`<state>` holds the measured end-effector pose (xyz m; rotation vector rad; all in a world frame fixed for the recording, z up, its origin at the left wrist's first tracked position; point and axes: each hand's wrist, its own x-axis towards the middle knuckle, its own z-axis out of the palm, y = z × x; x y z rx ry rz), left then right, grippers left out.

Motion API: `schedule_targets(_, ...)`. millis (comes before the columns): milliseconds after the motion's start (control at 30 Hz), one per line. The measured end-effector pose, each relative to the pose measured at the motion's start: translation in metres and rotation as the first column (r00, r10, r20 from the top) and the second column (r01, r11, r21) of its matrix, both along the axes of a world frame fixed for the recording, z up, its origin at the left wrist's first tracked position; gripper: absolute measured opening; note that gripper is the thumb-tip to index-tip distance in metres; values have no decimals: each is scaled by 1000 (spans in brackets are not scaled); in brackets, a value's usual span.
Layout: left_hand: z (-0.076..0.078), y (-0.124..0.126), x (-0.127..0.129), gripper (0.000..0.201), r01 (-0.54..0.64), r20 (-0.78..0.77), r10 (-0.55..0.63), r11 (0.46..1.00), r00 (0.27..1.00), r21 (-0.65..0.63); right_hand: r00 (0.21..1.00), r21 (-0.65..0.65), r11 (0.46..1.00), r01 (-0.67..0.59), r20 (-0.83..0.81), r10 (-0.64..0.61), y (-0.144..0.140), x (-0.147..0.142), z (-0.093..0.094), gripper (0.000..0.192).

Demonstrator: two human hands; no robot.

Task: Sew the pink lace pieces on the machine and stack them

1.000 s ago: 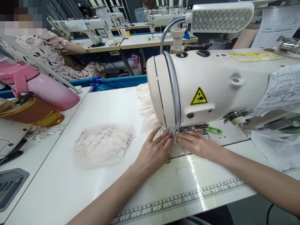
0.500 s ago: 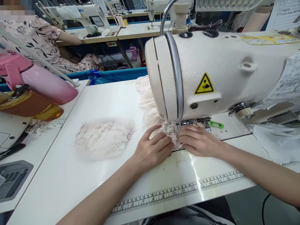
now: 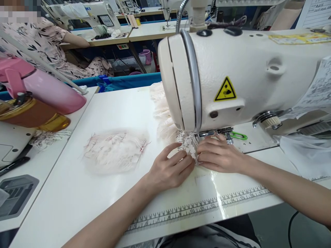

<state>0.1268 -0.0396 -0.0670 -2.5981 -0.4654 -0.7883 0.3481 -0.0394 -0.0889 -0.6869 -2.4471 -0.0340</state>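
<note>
A strip of pale lace fabric [image 3: 186, 143] lies under the presser foot of a white sewing machine [image 3: 240, 75]. Its gathered, sheer part [image 3: 163, 113] runs back along the left side of the machine head. My left hand [image 3: 172, 168] pinches the near edge of the lace, fingers curled. Right of it, my right hand [image 3: 219, 154] holds the lace close to the presser foot, fingers together; its fingertips partly cover the cloth. The needle is hidden behind the machine head.
A sheer, pinkish fabric piece [image 3: 116, 151] lies to the left. A pink bottle [image 3: 51, 86] and an amber container [image 3: 33, 113] stand at far left. A green clip-like piece [image 3: 239, 135] sits by the presser foot. A printed ruler [image 3: 199, 208] follows the front edge. Another person [image 3: 49, 44] sits beyond.
My left hand has shifted slightly right and toward me, with the lace in its fingers. My right hand has barely moved. The camera view has shifted a little.
</note>
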Motion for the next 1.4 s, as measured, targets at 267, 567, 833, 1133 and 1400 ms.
schedule_targets(267,-1,0,1,10,21,11,-21,1000,1000,-2,994,9,995,-97,-40,98,4,3,-3,8)
schedule_targets(567,-14,7,-2,48,-146,-173,88,922,981,-358,997,24,996,-82,-9,82,3,-2,6,20)
schedule_targets(833,-14,13,-6,54,-190,-249,109,926,962,-327,997,54,996,-73,-1,74,3,-6,-1,23)
schedule_targets(1133,-11,16,-7,53,-198,-252,113,918,961,-345,994,77,992,-97,-32,100,1,-6,-5,18)
schedule_targets(1400,-10,16,-5,54,-216,-268,128,918,955,-334,998,99,993,-69,2,69,0,-4,-1,20)
